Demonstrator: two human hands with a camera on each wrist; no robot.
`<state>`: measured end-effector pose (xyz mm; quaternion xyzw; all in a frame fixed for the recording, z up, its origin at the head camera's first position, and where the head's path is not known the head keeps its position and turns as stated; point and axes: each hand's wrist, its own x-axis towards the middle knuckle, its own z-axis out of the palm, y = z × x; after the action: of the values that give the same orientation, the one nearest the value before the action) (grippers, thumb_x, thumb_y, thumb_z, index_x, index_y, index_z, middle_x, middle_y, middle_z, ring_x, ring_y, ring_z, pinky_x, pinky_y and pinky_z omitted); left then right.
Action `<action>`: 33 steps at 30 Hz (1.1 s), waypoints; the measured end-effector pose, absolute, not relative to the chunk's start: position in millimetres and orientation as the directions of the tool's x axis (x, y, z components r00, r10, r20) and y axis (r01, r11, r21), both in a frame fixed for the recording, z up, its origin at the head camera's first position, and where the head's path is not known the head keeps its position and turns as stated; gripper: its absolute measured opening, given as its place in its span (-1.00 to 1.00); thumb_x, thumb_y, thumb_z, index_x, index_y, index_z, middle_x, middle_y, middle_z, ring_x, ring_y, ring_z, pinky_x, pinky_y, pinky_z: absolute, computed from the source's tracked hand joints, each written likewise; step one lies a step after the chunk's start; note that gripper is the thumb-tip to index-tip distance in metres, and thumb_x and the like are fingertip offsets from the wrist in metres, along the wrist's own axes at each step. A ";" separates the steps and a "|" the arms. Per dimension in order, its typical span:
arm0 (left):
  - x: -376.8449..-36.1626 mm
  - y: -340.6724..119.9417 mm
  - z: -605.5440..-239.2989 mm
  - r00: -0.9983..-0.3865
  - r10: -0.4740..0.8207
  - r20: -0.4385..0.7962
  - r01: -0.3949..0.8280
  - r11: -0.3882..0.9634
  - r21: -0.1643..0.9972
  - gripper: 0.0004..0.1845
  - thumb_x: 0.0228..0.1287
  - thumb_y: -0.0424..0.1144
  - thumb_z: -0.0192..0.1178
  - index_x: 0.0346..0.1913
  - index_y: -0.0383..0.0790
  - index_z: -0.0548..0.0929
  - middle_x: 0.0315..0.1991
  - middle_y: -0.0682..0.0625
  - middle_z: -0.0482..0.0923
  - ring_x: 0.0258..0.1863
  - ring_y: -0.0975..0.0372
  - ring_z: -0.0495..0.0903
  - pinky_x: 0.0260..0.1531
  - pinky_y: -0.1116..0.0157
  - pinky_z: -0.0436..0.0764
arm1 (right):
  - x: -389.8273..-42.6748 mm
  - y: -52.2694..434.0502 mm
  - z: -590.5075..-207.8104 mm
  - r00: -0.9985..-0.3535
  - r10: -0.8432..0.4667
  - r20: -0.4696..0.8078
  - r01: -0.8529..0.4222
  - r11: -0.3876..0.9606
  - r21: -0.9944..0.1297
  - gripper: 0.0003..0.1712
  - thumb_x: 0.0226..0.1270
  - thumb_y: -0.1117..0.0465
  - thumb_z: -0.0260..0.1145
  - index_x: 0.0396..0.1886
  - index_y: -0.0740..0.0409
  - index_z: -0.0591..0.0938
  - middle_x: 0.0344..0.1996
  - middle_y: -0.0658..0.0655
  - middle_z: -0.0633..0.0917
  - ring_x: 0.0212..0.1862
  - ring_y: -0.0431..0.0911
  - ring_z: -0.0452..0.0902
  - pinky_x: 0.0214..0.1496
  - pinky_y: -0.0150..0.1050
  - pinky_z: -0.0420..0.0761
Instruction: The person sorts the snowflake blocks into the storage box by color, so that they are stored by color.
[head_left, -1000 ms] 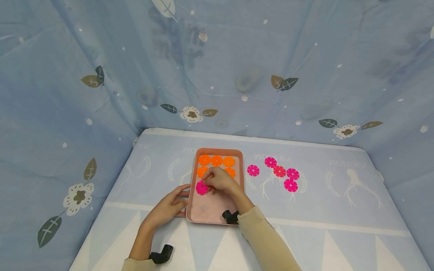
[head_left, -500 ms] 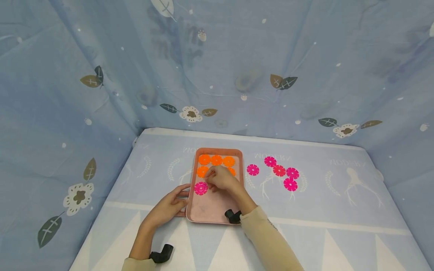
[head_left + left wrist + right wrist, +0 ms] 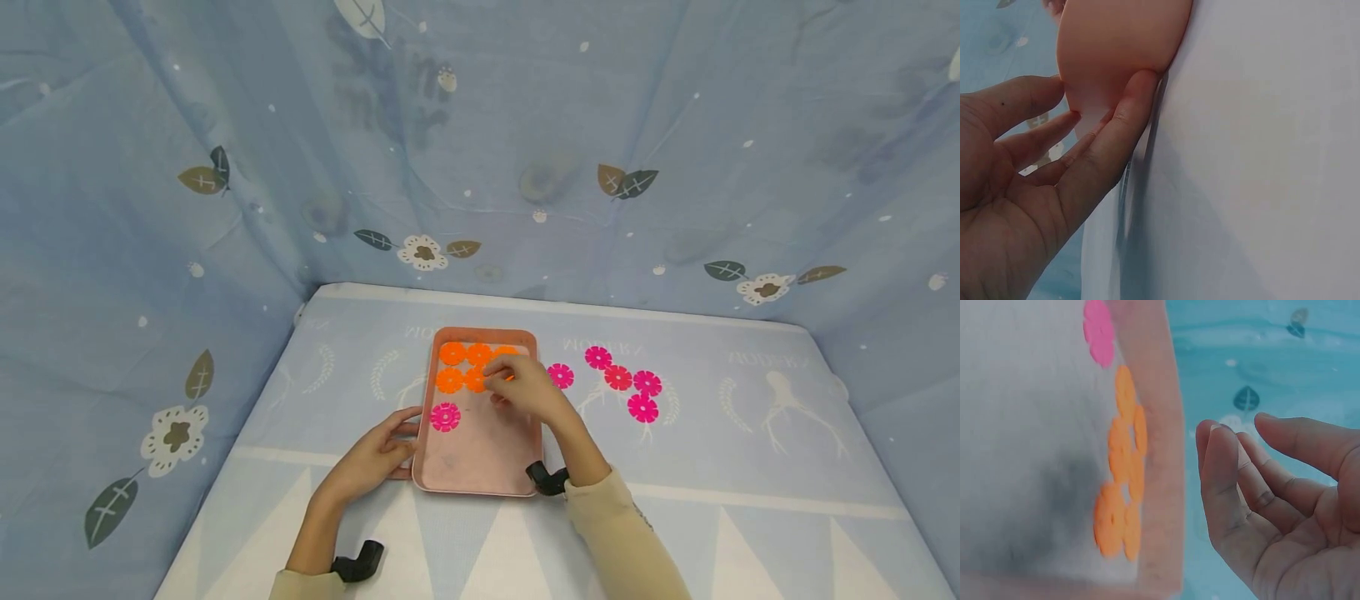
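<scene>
Head view, near to far:
left hand [image 3: 372,460]: fingers straight, resting against the near-left rim of the pink tray [image 3: 480,479]; left wrist view shows fingertips [image 3: 1138,94] touching the rim from outside, holding nothing.
right hand [image 3: 525,389]: over the tray's far-right part, fingers loosely apart and empty; right wrist view confirms an open palm [image 3: 1279,512].
pink flower disc [image 3: 445,417]: lies flat in the tray's left half, apart from both hands; left hand is nearer.
orange flower discs [image 3: 452,353]: two rows at the tray's far end, right ones partly hidden under the right hand.
loose pink discs [image 3: 618,377]: five flat on the table, right of the tray; nearest one [image 3: 560,376] just beside the right hand's knuckles, so right hand is the nearer one.
tray axis: long side runs near to far.
surface: table [image 3: 750,467] under a pale blue printed cloth.
room: blue leaf-print fabric [image 3: 525,150] hung on three sides.
</scene>
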<state>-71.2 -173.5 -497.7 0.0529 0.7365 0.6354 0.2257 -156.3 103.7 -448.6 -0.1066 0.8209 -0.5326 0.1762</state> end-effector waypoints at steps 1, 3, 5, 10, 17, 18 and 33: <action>-71.2 -173.4 -497.8 -0.892 0.364 -0.267 -0.210 0.188 0.959 -0.41 0.47 -0.46 0.03 0.51 -0.22 0.24 0.33 -0.35 0.32 0.09 -0.10 0.60 -0.17 0.06 0.72 | -155.6 108.0 -447.9 -0.921 -0.352 -0.169 0.009 0.413 -0.911 -0.77 0.41 0.29 0.30 -0.04 0.36 0.64 -0.29 0.31 0.70 -0.34 0.15 0.68 -0.23 -0.03 0.73; -71.5 -173.2 -498.0 -0.892 0.364 -0.269 -0.212 0.188 0.959 -0.41 0.47 -0.46 0.03 0.51 -0.21 0.24 0.33 -0.35 0.33 0.08 -0.10 0.60 -0.17 0.06 0.72 | -153.0 116.5 -446.1 -0.930 -0.332 -0.159 0.007 0.417 -0.909 -0.75 0.40 0.29 0.32 -0.02 0.38 0.64 -0.28 0.32 0.70 -0.35 0.13 0.69 -0.24 -0.06 0.74; -71.6 -173.1 -498.1 -0.892 0.363 -0.270 -0.214 0.187 0.959 -0.41 0.47 -0.46 0.04 0.51 -0.20 0.24 0.33 -0.35 0.33 0.08 -0.10 0.60 -0.18 0.07 0.72 | -150.7 124.6 -445.9 -0.936 -0.315 -0.157 0.016 0.406 -0.914 -0.73 0.39 0.29 0.33 -0.02 0.39 0.64 -0.27 0.33 0.70 -0.33 0.15 0.69 -0.23 -0.05 0.74; -71.3 -173.5 -498.7 -0.894 0.361 -0.267 -0.211 0.188 0.959 -0.41 0.48 -0.44 0.05 0.51 -0.20 0.24 0.33 -0.36 0.32 0.07 -0.10 0.61 -0.19 0.07 0.72 | -146.1 142.2 -449.7 -0.943 -0.290 -0.162 0.038 0.391 -0.920 -0.70 0.39 0.28 0.33 0.00 0.40 0.63 -0.24 0.36 0.68 -0.28 0.20 0.68 -0.21 -0.05 0.73; -71.8 -174.0 -500.8 -0.893 0.367 -0.259 -0.204 0.183 0.962 -0.42 0.49 -0.44 0.04 0.51 -0.19 0.24 0.34 -0.36 0.32 0.08 -0.10 0.60 -0.19 0.07 0.72 | -140.3 164.1 -460.8 -0.954 -0.239 -0.178 0.074 0.391 -0.918 -0.75 0.40 0.26 0.33 -0.04 0.34 0.65 -0.25 0.29 0.69 -0.30 0.05 0.67 -0.22 -0.16 0.73; -71.8 -174.0 -500.9 -0.893 0.367 -0.260 -0.205 0.182 0.962 -0.42 0.49 -0.44 0.04 0.51 -0.19 0.24 0.34 -0.36 0.32 0.08 -0.10 0.60 -0.19 0.07 0.72 | -139.6 167.3 -462.5 -0.956 -0.231 -0.182 0.080 0.390 -0.917 -0.75 0.41 0.26 0.33 -0.03 0.35 0.65 -0.25 0.28 0.68 -0.30 0.05 0.67 -0.22 -0.15 0.73; -71.9 -173.1 -499.2 -0.896 0.350 -0.273 -0.218 0.189 0.957 -0.42 0.48 -0.44 0.04 0.51 -0.18 0.25 0.33 -0.35 0.33 0.07 -0.09 0.60 -0.19 0.06 0.72 | -121.9 229.5 -472.1 -0.980 -0.128 -0.154 0.093 0.389 -0.916 -0.74 0.43 0.26 0.30 -0.02 0.38 0.60 -0.19 0.40 0.65 -0.26 0.13 0.67 -0.25 -0.21 0.72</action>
<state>-71.9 -173.1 -499.2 0.0447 0.7379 0.6352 0.2236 -121.9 229.5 -472.1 -0.0104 0.8274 -0.5526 0.0999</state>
